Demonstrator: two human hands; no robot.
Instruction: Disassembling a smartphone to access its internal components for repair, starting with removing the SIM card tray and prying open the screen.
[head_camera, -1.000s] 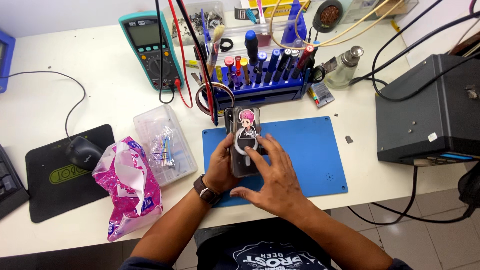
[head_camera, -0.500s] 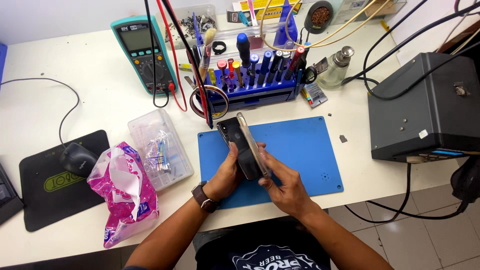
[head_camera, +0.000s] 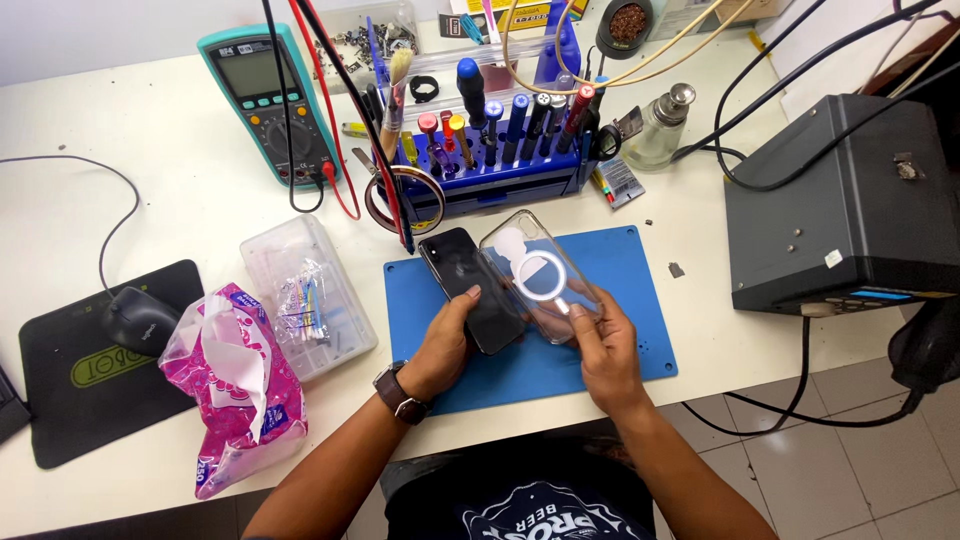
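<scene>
My left hand (head_camera: 441, 348) grips a black smartphone (head_camera: 468, 283), back side up, over a blue work mat (head_camera: 630, 330). My right hand (head_camera: 603, 347) holds a clear phone case (head_camera: 540, 275) with a white ring on it, tilted beside the phone on its right. Phone and case are apart, edges close together. A watch sits on my left wrist.
A blue tool rack (head_camera: 500, 140) with several screwdrivers stands behind the mat. A teal multimeter (head_camera: 268, 100) with red and black leads sits back left. A clear plastic box (head_camera: 305, 295), a pink bag (head_camera: 238, 380) and a mouse (head_camera: 140, 318) lie left. A black box unit (head_camera: 840, 215) stands right.
The case with its picture insert was on the phone a second ago. It has come off, and my right hand now holds the clear case to the phone's right.
</scene>
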